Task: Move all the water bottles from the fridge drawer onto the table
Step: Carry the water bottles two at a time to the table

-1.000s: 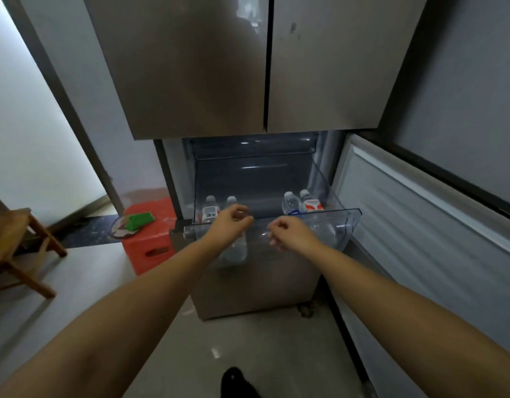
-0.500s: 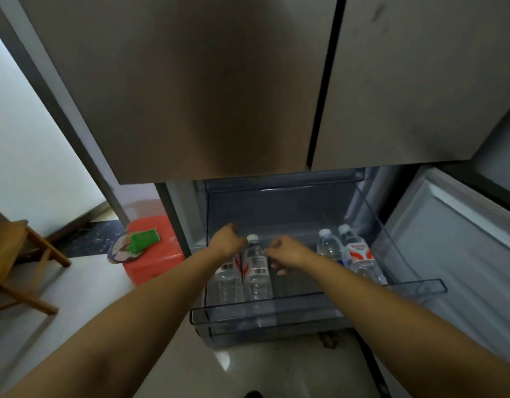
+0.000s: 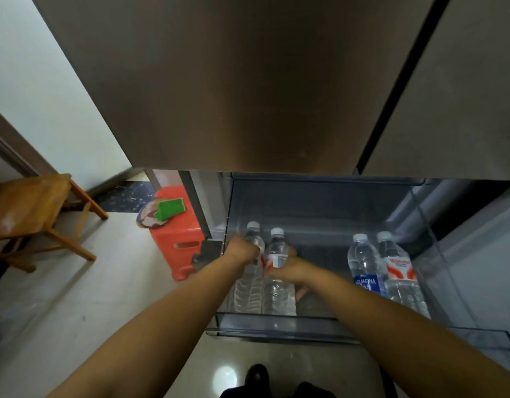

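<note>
Four water bottles are standing up in the clear fridge drawer (image 3: 276, 326), which is sticking out under the two big fridge doors (image 3: 248, 81). Two bottles are sitting side by side at the left of the drawer, and two more are sitting side by side at the right.

The left hand (image 3: 242, 251) is wrapping around the far-left bottle (image 3: 252, 282), just below its white cap. The right hand (image 3: 288, 271) is wrapping around the second bottle (image 3: 278, 294), over its red and white label. The two hands are close together, each one holding its own bottle. Both bottles are standing on the drawer floor.

At the right, the blue-label bottle (image 3: 364, 268) and the red-label bottle (image 3: 398, 277) are touching each other, with no hand on them.

One red stool (image 3: 179, 248) is sitting on the floor left of the fridge, with one green sponge (image 3: 170, 208) on top. One wooden chair (image 3: 29, 208) is standing further left.
</note>
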{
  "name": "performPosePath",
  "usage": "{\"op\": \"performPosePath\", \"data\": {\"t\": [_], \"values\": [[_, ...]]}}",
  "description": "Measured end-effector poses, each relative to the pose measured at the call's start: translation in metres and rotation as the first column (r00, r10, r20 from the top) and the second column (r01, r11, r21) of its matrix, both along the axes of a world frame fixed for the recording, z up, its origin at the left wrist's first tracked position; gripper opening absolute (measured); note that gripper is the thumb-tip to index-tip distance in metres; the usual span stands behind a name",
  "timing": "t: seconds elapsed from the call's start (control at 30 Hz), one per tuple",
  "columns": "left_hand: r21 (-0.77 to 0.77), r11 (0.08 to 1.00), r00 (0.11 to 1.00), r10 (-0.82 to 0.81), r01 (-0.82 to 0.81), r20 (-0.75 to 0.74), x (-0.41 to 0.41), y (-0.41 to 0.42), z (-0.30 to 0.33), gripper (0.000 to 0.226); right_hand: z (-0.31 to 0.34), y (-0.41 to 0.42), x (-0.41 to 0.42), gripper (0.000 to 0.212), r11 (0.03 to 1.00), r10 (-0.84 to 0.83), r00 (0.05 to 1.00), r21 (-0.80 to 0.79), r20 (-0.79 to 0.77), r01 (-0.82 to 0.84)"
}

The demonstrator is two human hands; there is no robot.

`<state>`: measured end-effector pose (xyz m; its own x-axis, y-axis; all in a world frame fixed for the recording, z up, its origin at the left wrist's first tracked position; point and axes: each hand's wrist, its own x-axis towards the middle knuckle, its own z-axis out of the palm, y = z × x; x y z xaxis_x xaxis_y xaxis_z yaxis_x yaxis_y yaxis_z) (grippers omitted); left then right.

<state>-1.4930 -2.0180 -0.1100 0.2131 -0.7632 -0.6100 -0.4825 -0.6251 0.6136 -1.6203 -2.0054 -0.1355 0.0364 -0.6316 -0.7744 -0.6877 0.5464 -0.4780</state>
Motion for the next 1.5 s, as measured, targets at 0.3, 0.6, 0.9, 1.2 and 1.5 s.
{"op": "performPosePath", "data": {"t": [0.3, 0.6, 0.9, 1.2, 1.5], "values": [[0.196, 0.936, 0.931, -0.326, 0.293, 0.162, -0.006, -0.002, -0.048, 0.124, 0.005, 0.002, -0.015, 0.082, 0.992, -0.125, 0.992, -0.02, 0.016, 0.125], [-0.05, 0.993, 0.958, -0.12, 0.11, -0.262, 0.008, -0.002, -0.052, 0.111, 0.017, -0.004, -0.039, 0.026, 0.964, -0.252, 0.919, -0.011, 0.304, 0.267], [0.193, 0.979, 0.526, 0.129, 0.07, -0.841, -0.025, 0.002, 0.006, 0.054, 0.043, 0.0, -0.086, 0.041, 0.775, -0.599, 0.419, 0.361, 0.683, 0.519], [0.299, 0.953, 0.356, 0.263, 0.048, -0.897, -0.085, 0.014, 0.05, 0.05, 0.065, 0.03, -0.145, 0.058, 0.704, -0.615, 0.27, 0.362, 0.74, 0.612], [0.212, 0.899, 0.379, 0.056, 0.384, -0.924, -0.148, 0.026, 0.058, 0.044, 0.083, 0.104, -0.186, 0.059, 0.445, -0.624, 0.032, 0.321, 0.781, 0.836]]}}
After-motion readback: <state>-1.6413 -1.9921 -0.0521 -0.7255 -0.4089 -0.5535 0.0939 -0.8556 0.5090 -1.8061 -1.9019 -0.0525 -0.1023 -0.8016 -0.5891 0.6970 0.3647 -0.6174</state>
